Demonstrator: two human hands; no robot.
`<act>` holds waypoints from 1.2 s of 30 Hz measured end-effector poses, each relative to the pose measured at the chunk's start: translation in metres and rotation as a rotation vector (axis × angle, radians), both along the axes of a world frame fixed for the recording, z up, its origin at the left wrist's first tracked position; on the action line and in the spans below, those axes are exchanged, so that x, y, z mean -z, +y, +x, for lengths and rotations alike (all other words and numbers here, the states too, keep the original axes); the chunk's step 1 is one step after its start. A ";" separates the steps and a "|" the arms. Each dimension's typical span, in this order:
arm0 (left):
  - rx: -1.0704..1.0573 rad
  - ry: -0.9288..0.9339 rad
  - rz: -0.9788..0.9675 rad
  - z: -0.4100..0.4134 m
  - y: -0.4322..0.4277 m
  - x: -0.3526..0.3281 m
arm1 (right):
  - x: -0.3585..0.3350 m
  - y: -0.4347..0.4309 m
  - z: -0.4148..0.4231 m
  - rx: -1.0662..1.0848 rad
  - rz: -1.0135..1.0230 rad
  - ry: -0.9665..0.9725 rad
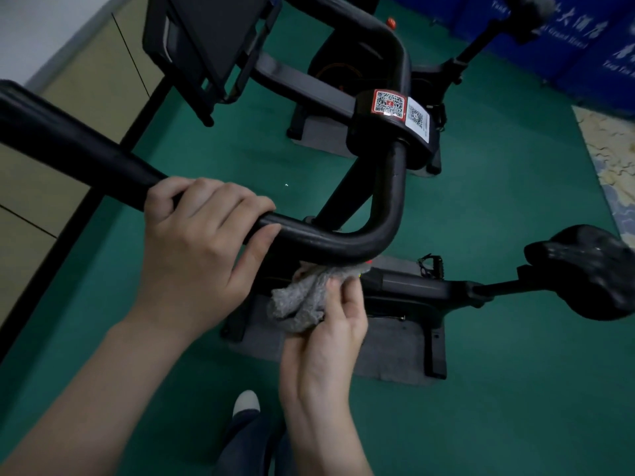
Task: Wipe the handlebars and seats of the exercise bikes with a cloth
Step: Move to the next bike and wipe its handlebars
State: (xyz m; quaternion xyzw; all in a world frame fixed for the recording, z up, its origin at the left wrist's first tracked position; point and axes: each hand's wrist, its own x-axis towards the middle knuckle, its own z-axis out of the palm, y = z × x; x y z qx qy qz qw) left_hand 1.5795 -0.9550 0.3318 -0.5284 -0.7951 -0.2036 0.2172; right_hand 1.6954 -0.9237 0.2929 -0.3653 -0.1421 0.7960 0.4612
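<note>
Pinching the one grey cloth (302, 298) from below, the right grip (330, 324) holds it against the underside of the handlebar (347, 243) at its bend. The bar's long axis runs leftward to the left grip (199, 235), which is curled round it. Two bikes show, and the near seat (591, 269) lies well right, closer to the right grip.

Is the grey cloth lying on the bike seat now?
No, the right hand holds the grey cloth against the underside of the handlebar, apart from the seat.

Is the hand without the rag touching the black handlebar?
Touching. The head view shows the left hand gripping the handlebar: its fingers curl over the top of the bar and the thumb presses against the near side.
</note>
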 end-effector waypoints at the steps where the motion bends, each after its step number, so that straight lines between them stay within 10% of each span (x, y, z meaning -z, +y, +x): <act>1: 0.003 0.001 -0.004 0.000 0.000 0.000 | 0.000 -0.003 -0.001 -0.050 -0.001 -0.018; 28: -0.052 -0.100 -0.004 0.028 0.014 -0.006 | 0.000 0.021 0.017 -0.245 0.070 0.061; 36: -0.149 -0.131 0.042 0.057 0.037 0.003 | -0.009 0.063 0.031 0.188 0.289 -0.446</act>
